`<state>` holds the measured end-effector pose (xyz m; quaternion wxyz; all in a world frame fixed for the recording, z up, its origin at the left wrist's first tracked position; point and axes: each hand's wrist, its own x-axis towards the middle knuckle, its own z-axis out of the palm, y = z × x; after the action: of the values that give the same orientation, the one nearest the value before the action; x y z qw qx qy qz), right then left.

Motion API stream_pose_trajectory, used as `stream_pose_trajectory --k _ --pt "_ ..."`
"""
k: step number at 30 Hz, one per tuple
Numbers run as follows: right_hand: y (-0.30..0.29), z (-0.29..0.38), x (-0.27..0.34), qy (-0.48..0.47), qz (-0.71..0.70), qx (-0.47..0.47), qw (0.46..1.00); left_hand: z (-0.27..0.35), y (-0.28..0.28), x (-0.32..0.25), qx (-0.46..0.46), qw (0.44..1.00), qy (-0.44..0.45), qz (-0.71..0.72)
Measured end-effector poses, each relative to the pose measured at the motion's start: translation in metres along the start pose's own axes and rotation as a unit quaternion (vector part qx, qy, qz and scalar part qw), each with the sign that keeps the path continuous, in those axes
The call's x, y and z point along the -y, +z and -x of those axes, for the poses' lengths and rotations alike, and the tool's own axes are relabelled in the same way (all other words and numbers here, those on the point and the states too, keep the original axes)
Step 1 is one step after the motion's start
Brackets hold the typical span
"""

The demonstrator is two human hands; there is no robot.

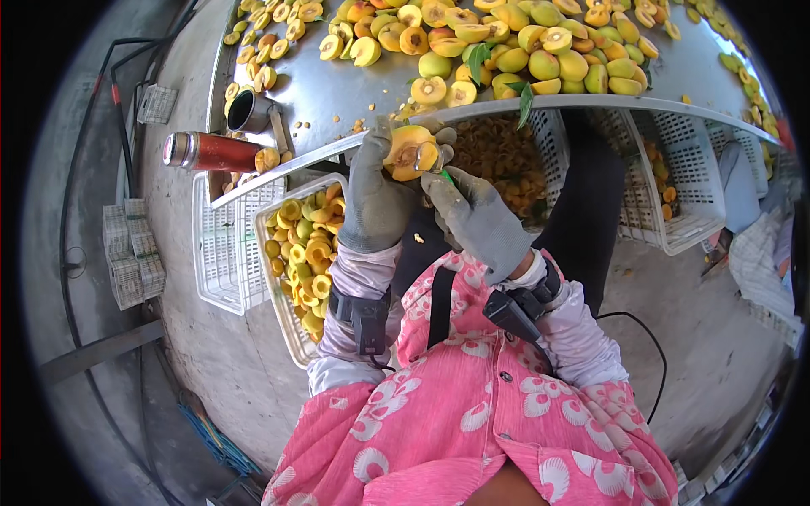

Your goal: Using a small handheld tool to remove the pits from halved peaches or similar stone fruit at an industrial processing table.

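My left hand (374, 205), in a grey work glove, holds a yellow peach half (403, 150) with its cut face up, just below the table's front edge. My gloved right hand (484, 218) grips a small pitting tool (448, 177) with a green part showing at its handle. Its curved metal end meets the peach at the pit; the glove hides most of the handle. Below and left of my hands, a white plastic crate (276, 294) holds many hollowed peach halves (304, 253). Brown pits or scraps (500, 164) fill a container beneath the table edge.
The metal table (310, 82) carries heaped whole and halved peaches (519, 60). At its left corner are a metal cup (250, 112) and a red vacuum flask (218, 152). More white crates (690, 171) stand under the table's right side. A dark cable (661, 360) curves near the floor.
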<state>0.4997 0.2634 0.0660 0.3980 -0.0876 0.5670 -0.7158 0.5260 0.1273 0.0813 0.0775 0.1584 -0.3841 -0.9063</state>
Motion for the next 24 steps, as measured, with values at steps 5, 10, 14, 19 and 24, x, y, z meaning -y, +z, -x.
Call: stream_pose_trajectory --k 5,10,14,19,24 --pt "0.009 0.021 -0.003 -0.071 0.041 -0.028 0.996 0.02 0.018 0.001 -0.013 0.995 0.068 -0.074" --pt "0.011 0.03 -0.007 -0.105 0.07 -0.035 0.991 0.03 0.023 0.003 0.014 0.979 0.109 -0.173" --pt "0.018 0.037 -0.015 -0.21 0.099 -0.093 0.968 0.041 0.05 0.002 -0.021 0.972 0.117 -0.203" --pt "0.014 0.044 -0.004 -0.12 0.064 -0.023 0.99 0.041 0.051 0.001 -0.041 0.977 0.103 -0.181" --pt "0.007 0.036 -0.023 0.002 -0.089 0.043 0.995 0.039 0.048 0.01 -0.053 0.971 0.081 -0.218"
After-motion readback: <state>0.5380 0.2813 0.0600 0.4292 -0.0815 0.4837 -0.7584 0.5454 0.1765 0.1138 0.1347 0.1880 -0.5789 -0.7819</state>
